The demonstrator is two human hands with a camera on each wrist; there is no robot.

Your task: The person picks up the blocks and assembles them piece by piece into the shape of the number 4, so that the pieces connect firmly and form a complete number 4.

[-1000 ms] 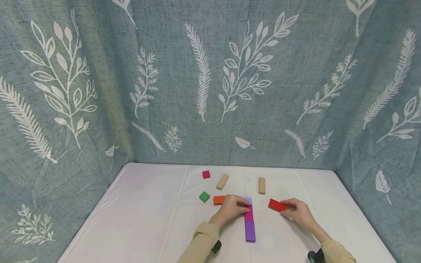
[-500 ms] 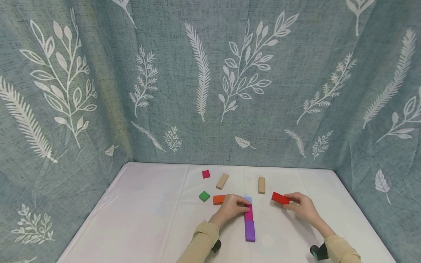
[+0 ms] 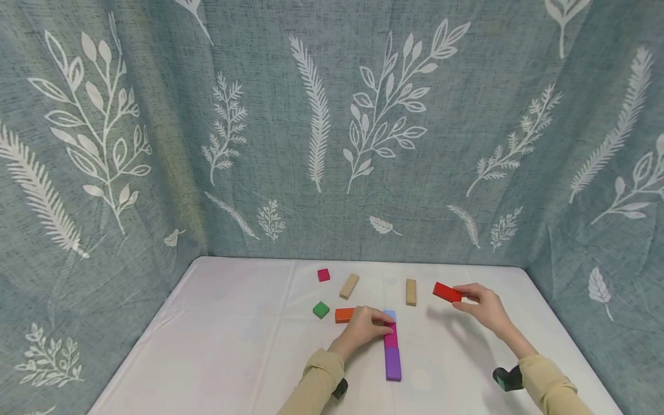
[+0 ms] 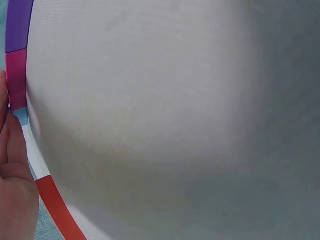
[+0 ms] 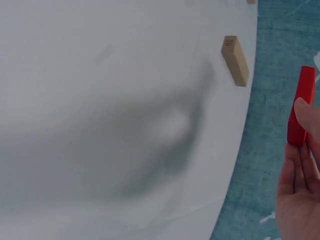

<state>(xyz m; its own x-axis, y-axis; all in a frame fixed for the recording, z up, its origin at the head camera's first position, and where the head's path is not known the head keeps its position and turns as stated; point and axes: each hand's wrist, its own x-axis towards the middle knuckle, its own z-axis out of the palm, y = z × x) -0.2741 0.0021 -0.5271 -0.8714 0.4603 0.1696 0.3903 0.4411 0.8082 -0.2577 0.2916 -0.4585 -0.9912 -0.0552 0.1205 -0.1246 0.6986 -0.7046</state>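
My right hand (image 3: 485,305) pinches a red rectangular block (image 3: 446,292) between thumb and fingers, held above the table with its shadow below. In the right wrist view, the thumb lies across the red block (image 5: 302,105). My left hand (image 3: 363,328) rests at the middle of the table, its fingertips and thumb curled at a magenta block (image 3: 391,336). That block lies end to end with a light blue block (image 3: 390,315) beyond it and a purple block (image 3: 393,364) nearer. The left wrist view shows fingers right at the magenta block (image 4: 16,80).
Left of the row lies an orange-red block (image 3: 344,315), partly behind the left hand. Farther back are a green block (image 3: 321,310), a small crimson block (image 3: 324,275) and two plain wooden blocks (image 3: 349,286). A patterned curtain (image 3: 332,144) surrounds the white table (image 3: 218,334).
The right hand has lifted the red block and carried it up and away toward the back right. The left hand has stayed in place at the row.
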